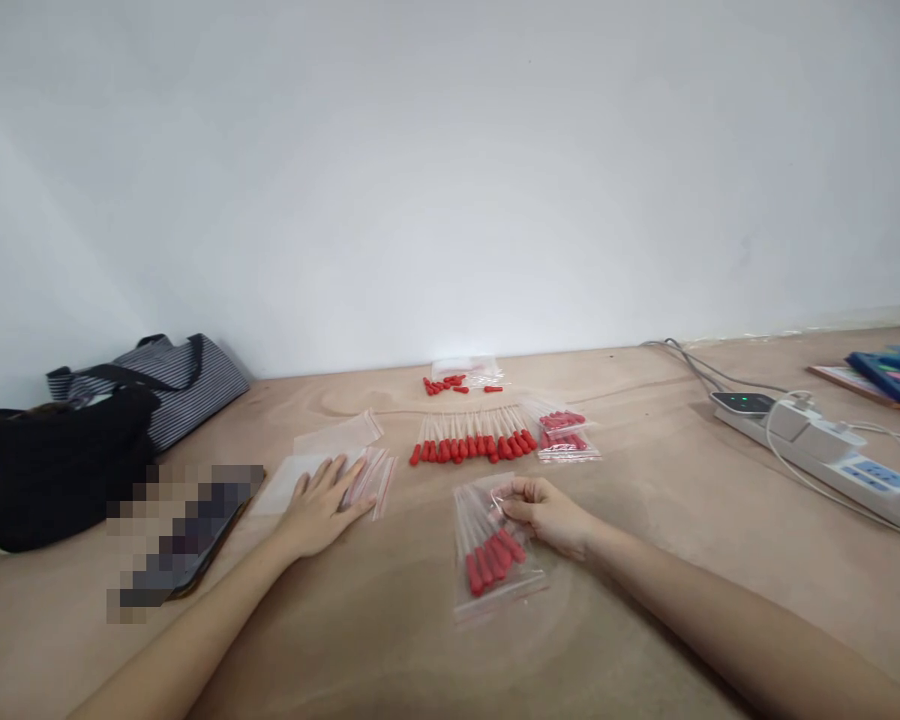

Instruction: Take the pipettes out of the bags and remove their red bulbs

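My right hand pinches the edge of a clear zip bag above the table. Several thin, pale, clear-looking sticks with red bulb ends lie inside it, red ends toward me. My left hand rests flat with fingers spread on a pile of empty zip bags. Beyond the hands, a row of loose red-ended sticks is laid side by side. To its right lie filled zip bags with the same red pieces inside.
Small loose red pieces lie by another plastic bag near the wall. A phone, partly pixelated, and fabric bags are at left. At right are a power strip with cables and a blue item.
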`<act>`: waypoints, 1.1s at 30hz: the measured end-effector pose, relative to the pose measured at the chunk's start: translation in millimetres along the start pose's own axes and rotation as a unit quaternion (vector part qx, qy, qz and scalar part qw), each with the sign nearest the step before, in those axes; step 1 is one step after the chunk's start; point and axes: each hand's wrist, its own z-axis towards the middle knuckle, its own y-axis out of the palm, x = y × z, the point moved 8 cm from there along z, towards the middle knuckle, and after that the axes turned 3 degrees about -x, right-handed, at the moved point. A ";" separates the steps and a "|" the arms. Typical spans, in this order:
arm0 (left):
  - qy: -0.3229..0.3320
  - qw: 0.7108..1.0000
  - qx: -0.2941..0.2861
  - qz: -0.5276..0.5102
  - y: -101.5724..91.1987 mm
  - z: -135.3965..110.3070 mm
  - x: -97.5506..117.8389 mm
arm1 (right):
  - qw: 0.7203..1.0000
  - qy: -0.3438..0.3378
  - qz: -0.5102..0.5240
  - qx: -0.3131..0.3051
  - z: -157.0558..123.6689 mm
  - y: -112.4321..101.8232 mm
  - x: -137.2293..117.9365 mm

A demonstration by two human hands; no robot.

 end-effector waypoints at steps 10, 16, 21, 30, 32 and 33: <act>0.062 0.971 0.227 -0.036 -31.0 7.9 18.2 | 0.992 -0.083 -0.088 0.026 14.9 -7.5 -7.1; 0.431 0.879 0.183 -0.091 -30.5 -46.5 116.5 | 0.978 -0.154 -0.135 -0.028 10.4 -3.8 -9.7; 0.502 0.861 0.040 -0.076 -22.9 -58.8 159.6 | 0.944 -0.229 -0.235 0.030 4.2 -8.0 -22.0; 0.338 0.925 0.162 -0.068 -23.6 -80.6 151.5 | 0.862 -0.221 -0.449 0.084 -15.0 -20.8 -48.0; 0.303 0.934 0.182 -0.047 -22.5 -82.4 151.6 | 0.839 -0.222 -0.491 0.081 -16.7 -17.8 -50.3; 0.289 0.938 0.184 -0.039 -22.5 -81.1 152.1 | 0.824 -0.227 -0.513 0.081 -17.2 -15.5 -51.0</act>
